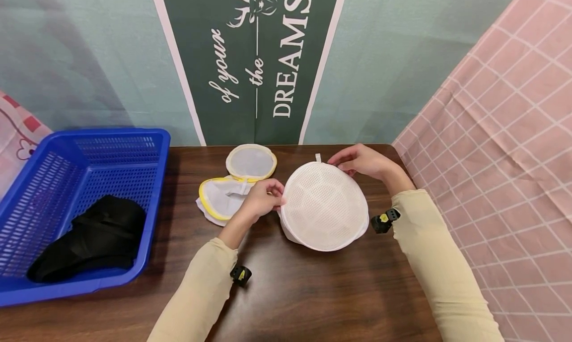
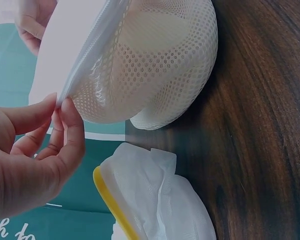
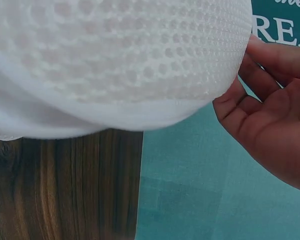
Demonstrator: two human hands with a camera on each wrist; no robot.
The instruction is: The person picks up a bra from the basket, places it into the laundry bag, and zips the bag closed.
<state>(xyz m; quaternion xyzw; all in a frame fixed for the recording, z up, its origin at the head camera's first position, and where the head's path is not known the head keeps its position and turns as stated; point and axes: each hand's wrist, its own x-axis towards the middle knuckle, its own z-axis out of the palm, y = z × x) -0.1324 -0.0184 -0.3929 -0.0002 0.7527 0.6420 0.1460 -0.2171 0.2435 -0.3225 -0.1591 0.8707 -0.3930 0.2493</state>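
Note:
A round white mesh laundry bag (image 1: 325, 207) stands on the brown table, its flat mesh lid facing up. At its left edge my left hand (image 1: 263, 199) pinches the zippered rim (image 2: 85, 57) between thumb and fingertips. My right hand (image 1: 359, 161) holds the rim at the back right, close to a small white tab (image 1: 318, 157); its fingertips are partly hidden behind the edge in the right wrist view. Inside the bag, a pale shape (image 2: 152, 30) shows through the mesh, but its kind cannot be told.
Left of the bag lies a white mesh piece with yellow trim (image 1: 219, 198), its round flap (image 1: 251, 162) folded back toward the wall. A blue plastic basket (image 1: 154, 203) at far left holds black cloth (image 1: 96, 238). Green printed cloth (image 1: 357, 74) hangs behind; pink checked cloth (image 1: 496, 133) borders the right.

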